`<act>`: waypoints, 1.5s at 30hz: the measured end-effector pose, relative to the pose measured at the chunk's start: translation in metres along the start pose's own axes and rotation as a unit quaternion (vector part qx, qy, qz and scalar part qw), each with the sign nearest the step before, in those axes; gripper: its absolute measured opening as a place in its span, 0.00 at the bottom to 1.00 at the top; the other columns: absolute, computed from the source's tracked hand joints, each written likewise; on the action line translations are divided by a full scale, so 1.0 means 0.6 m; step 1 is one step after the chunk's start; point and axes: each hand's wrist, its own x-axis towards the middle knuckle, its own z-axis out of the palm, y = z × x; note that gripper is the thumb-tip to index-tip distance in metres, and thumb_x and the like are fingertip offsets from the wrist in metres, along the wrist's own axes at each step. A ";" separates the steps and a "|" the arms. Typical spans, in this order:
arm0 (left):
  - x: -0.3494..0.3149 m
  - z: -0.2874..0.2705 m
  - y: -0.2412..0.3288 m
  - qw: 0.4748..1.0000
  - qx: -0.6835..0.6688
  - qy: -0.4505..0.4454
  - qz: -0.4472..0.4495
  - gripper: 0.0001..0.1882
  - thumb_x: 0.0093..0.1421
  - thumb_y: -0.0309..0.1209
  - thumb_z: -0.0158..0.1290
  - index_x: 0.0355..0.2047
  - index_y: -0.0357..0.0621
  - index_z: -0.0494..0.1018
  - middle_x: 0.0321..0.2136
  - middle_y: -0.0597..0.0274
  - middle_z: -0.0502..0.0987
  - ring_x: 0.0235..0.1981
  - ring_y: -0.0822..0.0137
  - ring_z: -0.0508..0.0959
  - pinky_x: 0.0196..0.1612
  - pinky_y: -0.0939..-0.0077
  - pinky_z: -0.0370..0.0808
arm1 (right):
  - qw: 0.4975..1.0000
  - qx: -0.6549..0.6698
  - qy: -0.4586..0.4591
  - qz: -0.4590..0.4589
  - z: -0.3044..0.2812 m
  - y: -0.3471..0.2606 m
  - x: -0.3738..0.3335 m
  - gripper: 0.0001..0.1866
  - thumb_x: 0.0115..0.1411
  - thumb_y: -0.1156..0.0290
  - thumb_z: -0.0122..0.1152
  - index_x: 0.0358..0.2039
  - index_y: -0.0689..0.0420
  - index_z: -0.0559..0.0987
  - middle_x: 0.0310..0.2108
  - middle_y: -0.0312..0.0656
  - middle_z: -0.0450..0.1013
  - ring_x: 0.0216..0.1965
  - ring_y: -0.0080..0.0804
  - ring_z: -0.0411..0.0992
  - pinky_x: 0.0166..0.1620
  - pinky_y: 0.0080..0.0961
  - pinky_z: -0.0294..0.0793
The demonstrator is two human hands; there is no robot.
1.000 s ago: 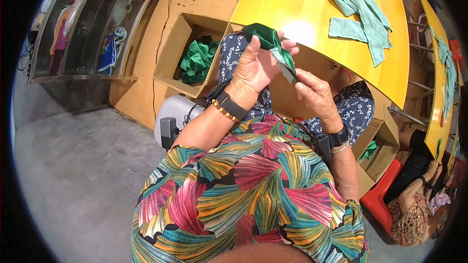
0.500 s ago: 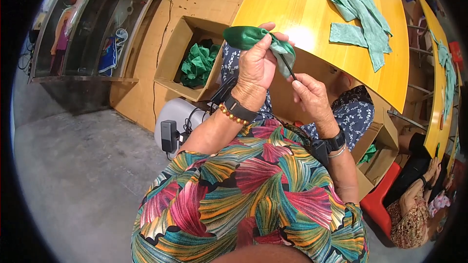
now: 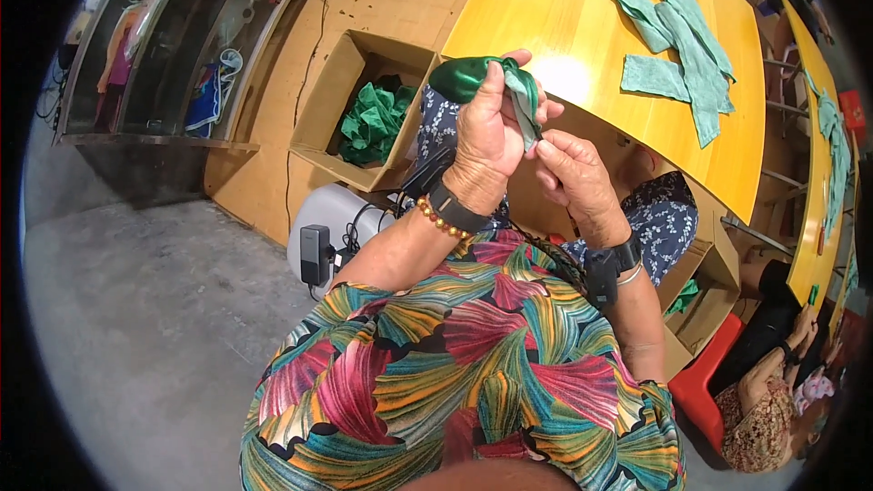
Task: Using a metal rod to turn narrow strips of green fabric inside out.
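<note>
My left hand (image 3: 484,135) is closed around a shiny green satin cloth piece (image 3: 459,80), its rounded end bulging out to the left. A paler green underside (image 3: 523,105) of the cloth hangs between the thumb and fingers. At the lower tip of that pale part, my right hand (image 3: 580,180) pinches with thumb and forefinger. Just a short dark bit of a thin black rod shows there; the rest is hidden by cloth and fingers. Both hands are held in front of the near edge of the yellow table (image 3: 582,0).
Pale green cloth strips (image 3: 682,45) lie across the table's right part. A cardboard box (image 3: 314,123) with crumpled green cloth (image 3: 375,123) stands at left; another box (image 3: 718,273) is at right. A red chair (image 3: 709,382) and a seated person (image 3: 764,409) are farther right.
Both hands have shifted slightly right. The right hand has come up closer to the left, and much less of the black rod shows. The green cloth's bulging end looks shorter and rounder.
</note>
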 end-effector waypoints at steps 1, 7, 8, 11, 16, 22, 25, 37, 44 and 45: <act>-0.002 -0.004 0.000 1.000 0.004 0.000 -0.008 0.22 0.60 0.43 0.42 0.44 0.36 0.63 0.22 0.57 0.71 0.21 0.66 0.72 0.36 0.62 0.75 | 1.000 0.000 -0.002 -0.001 0.002 0.000 0.003 0.12 0.60 0.64 0.49 0.27 0.59 0.74 0.12 0.27 0.58 0.14 0.13 0.53 0.18 0.11 0.50; 0.004 -0.015 0.004 1.000 -0.019 0.012 -0.017 0.21 0.61 0.42 0.42 0.44 0.37 0.64 0.23 0.55 0.72 0.22 0.63 0.73 0.37 0.59 0.74 | 0.988 -0.083 0.024 -0.126 0.016 0.017 0.038 0.11 0.61 0.64 0.47 0.29 0.58 0.73 0.12 0.28 0.58 0.11 0.12 0.50 0.14 0.11 0.47; 0.006 -0.017 0.005 0.999 -0.010 0.020 -0.028 0.20 0.61 0.44 0.41 0.44 0.39 0.64 0.23 0.55 0.72 0.24 0.62 0.74 0.39 0.58 0.73 | 0.977 -0.119 0.049 -0.169 0.017 0.021 0.045 0.11 0.61 0.64 0.47 0.29 0.58 0.73 0.12 0.28 0.58 0.11 0.12 0.50 0.13 0.11 0.47; 0.009 -0.032 0.008 0.998 -0.013 0.014 -0.055 0.20 0.61 0.45 0.39 0.43 0.41 0.66 0.24 0.53 0.73 0.27 0.59 0.75 0.41 0.56 0.72 | 0.991 -0.070 0.035 -0.107 0.022 -0.005 0.037 0.11 0.61 0.63 0.47 0.28 0.57 0.72 0.12 0.29 0.58 0.10 0.13 0.49 0.13 0.11 0.48; 0.009 -0.030 0.008 0.989 -0.054 -0.029 -0.137 0.21 0.60 0.45 0.42 0.42 0.41 0.68 0.29 0.49 0.75 0.29 0.53 0.76 0.42 0.55 0.71 | 0.999 0.023 -0.005 -0.035 0.006 -0.002 0.023 0.11 0.60 0.64 0.47 0.28 0.58 0.73 0.11 0.28 0.58 0.09 0.13 0.50 0.11 0.11 0.48; -0.013 -0.088 0.073 0.955 0.256 0.143 -0.046 0.17 0.56 0.36 0.49 0.43 0.40 0.67 0.34 0.53 0.74 0.33 0.59 0.75 0.39 0.67 0.73 | 0.999 -0.016 0.008 -0.040 -0.020 -0.024 0.011 0.12 0.60 0.63 0.48 0.27 0.58 0.73 0.11 0.28 0.57 0.10 0.12 0.49 0.12 0.11 0.46; -0.007 -0.056 0.120 0.914 0.372 0.064 0.151 0.18 0.51 0.30 0.54 0.42 0.38 0.69 0.38 0.59 0.73 0.43 0.66 0.71 0.48 0.75 0.66 | 0.999 -0.035 -0.024 -0.010 -0.026 -0.035 -0.003 0.12 0.60 0.63 0.48 0.27 0.58 0.73 0.12 0.28 0.57 0.12 0.12 0.49 0.14 0.10 0.46; -0.010 0.030 0.098 0.894 0.419 -0.143 -0.067 0.11 0.52 0.27 0.53 0.36 0.37 0.73 0.35 0.60 0.75 0.37 0.71 0.74 0.43 0.80 0.70 | 0.995 -0.094 -0.036 0.006 -0.022 -0.037 -0.036 0.13 0.59 0.62 0.48 0.26 0.57 0.71 0.11 0.28 0.56 0.11 0.11 0.49 0.14 0.10 0.45; -0.021 0.002 0.042 0.954 0.294 -0.028 -0.053 0.11 0.53 0.30 0.55 0.33 0.37 0.70 0.27 0.66 0.74 0.26 0.78 0.72 0.30 0.86 0.71 | 0.974 -0.190 0.037 -0.122 -0.005 -0.002 -0.007 0.11 0.59 0.68 0.49 0.24 0.60 0.73 0.14 0.26 0.58 0.17 0.12 0.52 0.19 0.12 0.52; -0.021 -0.001 0.040 0.962 0.269 -0.004 -0.049 0.11 0.53 0.31 0.55 0.34 0.37 0.70 0.26 0.66 0.73 0.25 0.78 0.71 0.30 0.86 0.71 | 0.966 -0.208 0.046 -0.145 -0.002 0.003 0.000 0.10 0.59 0.68 0.49 0.26 0.60 0.73 0.15 0.25 0.58 0.17 0.11 0.53 0.19 0.11 0.52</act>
